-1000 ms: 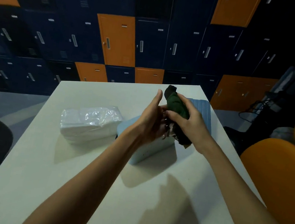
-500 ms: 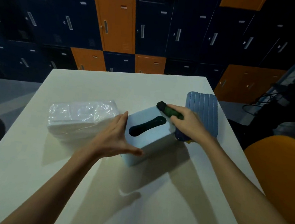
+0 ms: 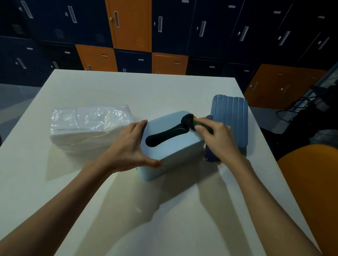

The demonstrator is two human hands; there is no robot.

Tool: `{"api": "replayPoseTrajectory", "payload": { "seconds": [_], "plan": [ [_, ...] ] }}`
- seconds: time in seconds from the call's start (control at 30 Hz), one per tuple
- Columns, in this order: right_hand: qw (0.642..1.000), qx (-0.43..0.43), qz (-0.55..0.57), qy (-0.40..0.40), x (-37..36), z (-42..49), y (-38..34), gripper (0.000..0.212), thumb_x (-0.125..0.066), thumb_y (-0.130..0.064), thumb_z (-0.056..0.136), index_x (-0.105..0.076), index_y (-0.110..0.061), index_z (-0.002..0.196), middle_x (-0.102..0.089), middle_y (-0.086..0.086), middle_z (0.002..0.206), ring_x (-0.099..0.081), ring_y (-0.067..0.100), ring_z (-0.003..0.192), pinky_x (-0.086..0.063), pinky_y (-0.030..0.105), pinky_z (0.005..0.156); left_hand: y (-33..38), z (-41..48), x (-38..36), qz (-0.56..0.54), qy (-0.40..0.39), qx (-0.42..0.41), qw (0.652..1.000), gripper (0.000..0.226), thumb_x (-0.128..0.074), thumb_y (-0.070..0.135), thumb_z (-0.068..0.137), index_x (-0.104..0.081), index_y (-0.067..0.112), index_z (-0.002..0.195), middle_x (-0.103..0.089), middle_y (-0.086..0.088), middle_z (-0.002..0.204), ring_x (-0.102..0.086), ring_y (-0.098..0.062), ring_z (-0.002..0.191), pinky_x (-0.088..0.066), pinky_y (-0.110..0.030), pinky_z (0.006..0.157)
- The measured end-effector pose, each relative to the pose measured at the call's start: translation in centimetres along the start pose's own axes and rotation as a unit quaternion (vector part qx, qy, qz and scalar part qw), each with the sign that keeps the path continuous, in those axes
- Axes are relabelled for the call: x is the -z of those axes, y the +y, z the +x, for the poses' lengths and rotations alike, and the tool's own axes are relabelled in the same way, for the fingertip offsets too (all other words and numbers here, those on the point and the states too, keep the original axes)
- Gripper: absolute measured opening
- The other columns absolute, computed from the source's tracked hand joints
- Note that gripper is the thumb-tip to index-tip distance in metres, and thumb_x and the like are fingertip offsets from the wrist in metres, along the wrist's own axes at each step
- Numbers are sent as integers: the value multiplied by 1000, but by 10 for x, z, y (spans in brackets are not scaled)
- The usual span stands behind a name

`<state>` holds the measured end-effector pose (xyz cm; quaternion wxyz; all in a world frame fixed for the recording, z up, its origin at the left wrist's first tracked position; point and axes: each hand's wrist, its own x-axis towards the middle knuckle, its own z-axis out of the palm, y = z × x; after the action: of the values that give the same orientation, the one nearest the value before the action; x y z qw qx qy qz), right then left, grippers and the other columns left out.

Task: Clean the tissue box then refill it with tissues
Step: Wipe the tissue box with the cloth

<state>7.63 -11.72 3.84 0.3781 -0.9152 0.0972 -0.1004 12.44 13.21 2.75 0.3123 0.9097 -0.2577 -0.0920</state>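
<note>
tissue box [image 3: 173,151] lies near-left to far-right on desk [image 3: 100,208]; right hand [image 3: 219,143] clenches green cloth [image 3: 188,120] at far-right end; left hand [image 3: 130,144], fingers straight, braces near-left end.

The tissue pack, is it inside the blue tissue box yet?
No, the plastic-wrapped tissue pack lies on the table to the left of the tissue box.

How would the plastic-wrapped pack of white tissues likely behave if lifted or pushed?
The plastic-wrapped pack of white tissues probably feels light and squashy, given its crinkled film. Glossy wrap may slide on the white table. Low and wide, it likely won't tip.
</note>
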Motion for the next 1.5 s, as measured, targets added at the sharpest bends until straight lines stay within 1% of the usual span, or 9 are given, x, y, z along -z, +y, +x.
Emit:
{"api": "replayPoseTrajectory", "payload": {
  "seconds": [0.17,0.3,0.4,0.57,0.63,0.9,1.03,1.2,1.5],
  "plan": [
    [999,-25,-8,38,-20,0,-9,35,-50,-23,99,-58,-13,131,-63,7,102,-60,23,98,-51,32,83,2,-1,-1,-4,6,8,1000,129,-68,73,39,-27,19,149,-39,3,134,-38,-13,118,-33,-26,94],
    [997,69,-11,23,-31,-44,-19,35,-56,-18,96,-58,-10,131,-58,9,134,-50,20,127,-37,37,111,0,0,-4,-12,17,1,1000,124,-71,71,40,-30,19,146,-41,4,128,-39,-14,115,-37,-29,94],
    [994,108,-16,-5,-20,-55,-16,36,-59,-16,94,-59,-12,130,-59,8,133,-53,14,123,-39,33,109,-2,-2,-4,-18,15,-3,1000,125,-70,71,40,-29,20,147,-39,6,130,-35,-11,117,-32,-26,95],
    [998,-9,-43,54,-17,-22,-20,27,-51,-14,98,-63,-4,120,-66,13,107,-61,27,100,-50,35,92,-1,-3,-4,-29,19,-2,999,126,-69,71,40,-29,19,147,-37,6,130,-32,-9,116,-30,-25,96],
    [995,-22,-68,74,-34,-26,-31,28,-49,-15,98,-62,-2,119,-64,14,113,-58,27,105,-48,39,97,-1,-3,-6,-28,27,2,999,126,-68,71,39,-30,19,146,-37,7,128,-33,-10,117,-31,-26,96],
    [986,157,-56,12,-56,-83,-39,33,-57,-16,93,-63,-8,125,-62,11,129,-54,24,125,-28,42,115,-1,-5,-8,-37,33,-13,999,124,-66,71,39,-31,17,146,-37,6,125,-32,-11,116,-30,-25,96],
    [994,61,-65,66,-30,-54,-14,30,-54,-12,95,-63,-7,124,-63,10,126,-55,26,120,-24,31,111,-2,-5,-6,-28,14,-5,1000,132,-65,74,40,-23,15,150,-35,-1,139,-32,-17,127,-28,-25,100],
    [988,-40,-101,106,-42,-46,-39,31,-46,-18,99,-60,-3,122,-61,13,124,-50,29,118,-37,48,106,0,-5,-8,-28,25,-6,999,127,-65,72,41,-25,16,148,-36,3,134,-32,-15,123,-32,-27,100],
    [987,147,-58,-42,-32,-90,-31,34,-57,-21,95,-62,-12,126,-59,7,133,-52,19,125,-28,29,114,-4,-11,-16,-129,33,30,991,130,-73,64,38,-22,24,151,-22,8,136,-27,-7,132,-27,-21,107]
  ]
}}
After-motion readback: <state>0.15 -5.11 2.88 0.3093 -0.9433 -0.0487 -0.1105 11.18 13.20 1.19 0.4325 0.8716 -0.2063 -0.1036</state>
